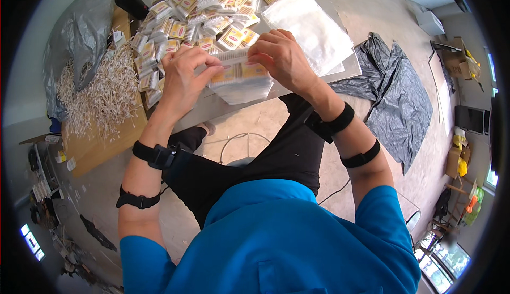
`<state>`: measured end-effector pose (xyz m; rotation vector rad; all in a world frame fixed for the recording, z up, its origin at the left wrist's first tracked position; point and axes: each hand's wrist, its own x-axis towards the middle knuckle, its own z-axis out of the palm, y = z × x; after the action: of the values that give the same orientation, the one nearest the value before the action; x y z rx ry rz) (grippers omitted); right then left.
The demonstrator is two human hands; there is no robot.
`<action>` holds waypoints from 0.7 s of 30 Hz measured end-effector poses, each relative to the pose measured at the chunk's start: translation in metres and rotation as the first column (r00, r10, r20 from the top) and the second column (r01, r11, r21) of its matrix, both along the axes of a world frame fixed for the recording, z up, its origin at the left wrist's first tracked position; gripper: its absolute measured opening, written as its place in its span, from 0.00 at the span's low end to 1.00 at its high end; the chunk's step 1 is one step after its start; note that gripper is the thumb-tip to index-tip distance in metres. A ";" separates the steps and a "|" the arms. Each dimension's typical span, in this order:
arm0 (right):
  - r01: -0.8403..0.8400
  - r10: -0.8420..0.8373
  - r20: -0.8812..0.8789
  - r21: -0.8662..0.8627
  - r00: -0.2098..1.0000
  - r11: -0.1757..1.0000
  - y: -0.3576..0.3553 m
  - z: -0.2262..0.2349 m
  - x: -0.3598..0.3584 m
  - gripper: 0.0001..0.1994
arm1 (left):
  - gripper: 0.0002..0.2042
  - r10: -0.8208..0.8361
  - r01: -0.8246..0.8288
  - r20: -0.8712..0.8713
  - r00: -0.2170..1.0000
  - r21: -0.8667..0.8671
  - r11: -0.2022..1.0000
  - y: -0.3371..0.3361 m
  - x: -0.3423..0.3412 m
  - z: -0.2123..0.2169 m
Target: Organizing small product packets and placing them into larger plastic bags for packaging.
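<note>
Both my hands hold a clear plastic bag (241, 84) with small yellow-labelled packets of cotton swabs inside, above the near edge of the grey table (348, 68). My left hand (186, 76) pinches the bag's top left edge. My right hand (281, 57) pinches its top right edge, fingers curled over the opening. Just behind the bag lies a heap of several small swab packets (196, 12).
A stack of empty clear bags (311, 26) lies right of the heap. Loose white swabs (101, 95) cover a wooden board at left, beside a grey plastic sack (85, 26). A black bottle (130, 2) stands behind. A dark plastic sheet (398, 100) lies on the floor at right.
</note>
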<state>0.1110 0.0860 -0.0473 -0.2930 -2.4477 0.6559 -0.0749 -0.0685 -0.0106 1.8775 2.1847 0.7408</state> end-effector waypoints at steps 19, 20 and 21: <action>-0.037 0.036 0.013 0.055 0.999 0.998 -0.014 0.010 -0.015 0.06 | 0.03 -0.038 0.027 0.139 0.990 0.083 0.996 0.002 -0.003 -0.006; -0.032 0.031 0.022 0.038 0.999 0.999 -0.014 0.009 -0.016 0.06 | 0.02 -0.039 0.029 0.129 0.991 0.082 0.996 0.002 -0.003 -0.005; -0.027 0.027 0.031 0.021 0.999 0.999 -0.014 0.009 -0.017 0.06 | 0.02 -0.039 0.029 0.128 0.991 0.082 0.996 0.002 -0.004 -0.006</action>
<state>0.0944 0.0717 -0.0382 -0.2636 -2.4908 0.6402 -0.0785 -0.0668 -0.0164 1.8424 2.0677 0.9296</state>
